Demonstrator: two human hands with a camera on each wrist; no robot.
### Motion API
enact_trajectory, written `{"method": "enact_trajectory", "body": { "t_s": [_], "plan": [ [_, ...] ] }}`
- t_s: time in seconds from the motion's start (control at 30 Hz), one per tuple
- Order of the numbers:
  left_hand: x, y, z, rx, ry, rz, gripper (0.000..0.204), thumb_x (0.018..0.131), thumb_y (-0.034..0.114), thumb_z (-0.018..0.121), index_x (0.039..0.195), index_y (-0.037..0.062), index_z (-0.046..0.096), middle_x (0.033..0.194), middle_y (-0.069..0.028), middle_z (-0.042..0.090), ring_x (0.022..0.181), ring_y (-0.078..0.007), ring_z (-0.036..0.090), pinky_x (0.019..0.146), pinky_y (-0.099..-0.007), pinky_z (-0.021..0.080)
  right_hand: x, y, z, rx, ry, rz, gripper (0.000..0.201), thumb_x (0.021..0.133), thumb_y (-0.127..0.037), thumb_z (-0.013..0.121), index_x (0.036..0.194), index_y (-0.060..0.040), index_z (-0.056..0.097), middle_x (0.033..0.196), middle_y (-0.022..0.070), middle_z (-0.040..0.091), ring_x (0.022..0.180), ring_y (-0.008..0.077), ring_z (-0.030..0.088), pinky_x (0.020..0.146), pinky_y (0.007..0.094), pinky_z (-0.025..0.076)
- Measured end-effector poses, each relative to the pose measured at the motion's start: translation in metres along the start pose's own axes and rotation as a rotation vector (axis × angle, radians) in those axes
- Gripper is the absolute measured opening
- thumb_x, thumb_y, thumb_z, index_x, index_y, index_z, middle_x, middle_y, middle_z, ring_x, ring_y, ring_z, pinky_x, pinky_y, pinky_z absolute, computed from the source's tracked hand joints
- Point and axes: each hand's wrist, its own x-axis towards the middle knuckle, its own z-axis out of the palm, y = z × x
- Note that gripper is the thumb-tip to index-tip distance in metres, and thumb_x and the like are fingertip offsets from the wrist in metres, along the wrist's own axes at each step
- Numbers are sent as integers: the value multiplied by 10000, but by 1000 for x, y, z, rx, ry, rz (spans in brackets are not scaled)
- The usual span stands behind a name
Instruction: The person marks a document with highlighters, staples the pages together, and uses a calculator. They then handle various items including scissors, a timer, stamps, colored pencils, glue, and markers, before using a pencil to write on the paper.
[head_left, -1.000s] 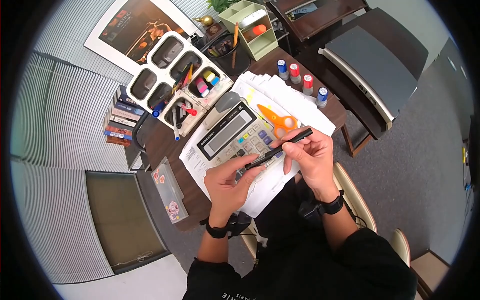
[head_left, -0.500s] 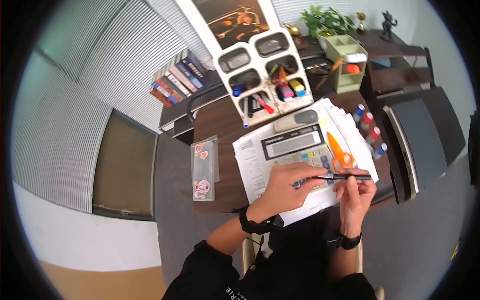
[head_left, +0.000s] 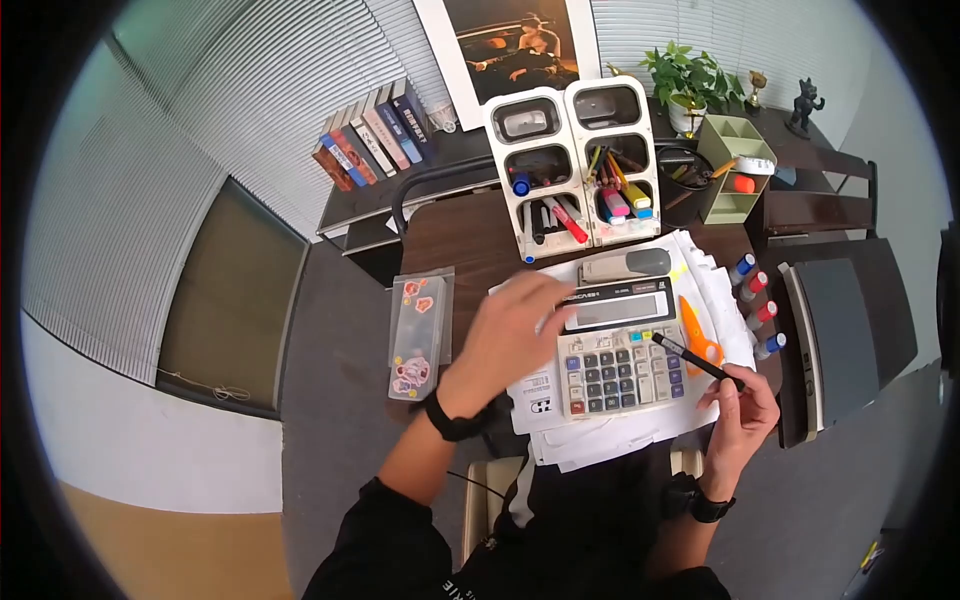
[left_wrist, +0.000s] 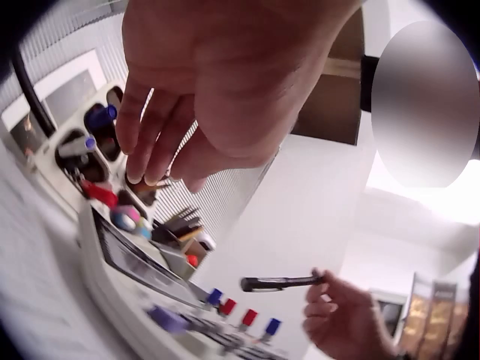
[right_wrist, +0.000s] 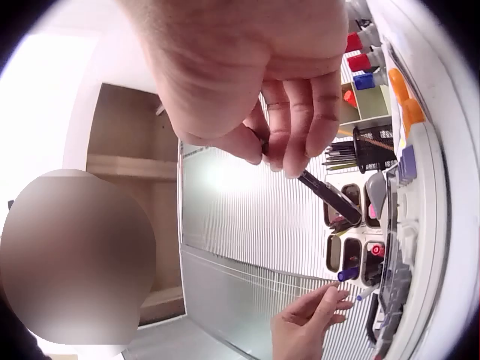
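In the head view my right hand [head_left: 740,415] pinches a black pen [head_left: 700,361] near one end. The pen slants up and left over the right side of a calculator [head_left: 600,345]. My left hand [head_left: 505,345] is raised over the calculator's left edge, somewhat blurred, with nothing in it. Its fingers [left_wrist: 154,139] reach loosely forward in the left wrist view, overlapping a white desk organizer [left_wrist: 54,161]. That organizer holds markers, pencils and highlighters. Orange scissors [head_left: 692,325] lie beside the calculator, and a grey stapler [head_left: 610,267] sits behind it.
Papers [head_left: 540,395] lie under the calculator. Small bottles with blue and red caps [head_left: 758,282] stand along the right side. A clear sticker-covered case [head_left: 428,335] lies at the left. Behind are a black mesh holder [head_left: 680,190], a green rack [head_left: 735,205] and books [head_left: 370,140].
Earlier both hands held the pen between them. My left hand has let go and moved left, away from the pen, which stays in my right hand. The head view has turned.
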Motion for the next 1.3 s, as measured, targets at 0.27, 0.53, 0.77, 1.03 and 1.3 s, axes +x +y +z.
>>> {"method": "enact_trajectory", "body": {
  "t_s": [0.27, 0.53, 0.77, 1.03, 1.3],
  "plan": [
    [27, -31, -17, 416, 64, -3, 162, 799, 55, 754, 947, 4, 713, 859, -121, 627, 862, -342, 631, 758, -420, 519, 1, -3, 18, -141, -51, -21, 178, 912, 37, 680, 1088, 60, 685, 911, 112, 689, 709, 139, 683, 633, 229, 531],
    [40, -30, -2, -231, 684, -155, 111, 925, 67, 726, 969, -35, 725, 686, -1, 646, 573, -25, 530, 502, -191, 386, 54, -35, 61, -520, -280, -277, 186, 828, 52, 714, 1012, 25, 723, 810, 92, 691, 634, 126, 621, 617, 249, 462],
    [29, -41, 13, -576, 891, -202, 108, 953, 61, 699, 957, -45, 718, 693, 3, 640, 559, -12, 507, 497, -177, 360, 129, -30, 124, -699, -604, -402, 186, 847, 9, 719, 1032, -6, 729, 853, 128, 718, 633, 183, 679, 598, 289, 523],
    [29, -65, 13, -523, 902, -285, 162, 975, 114, 687, 924, -38, 711, 634, 23, 602, 551, -9, 489, 486, -182, 327, 153, 12, 175, -897, -859, -501, 272, 843, -30, 680, 1113, -11, 711, 947, 192, 720, 765, 377, 686, 714, 430, 565],
    [30, -68, 17, -169, 557, -512, 210, 903, 84, 695, 752, -19, 592, 604, -46, 628, 474, -80, 524, 466, -241, 381, 138, -11, 149, -935, -741, -553, 339, 863, -90, 696, 1192, -15, 668, 1014, 238, 704, 866, 420, 678, 765, 458, 551]
  ]
}}
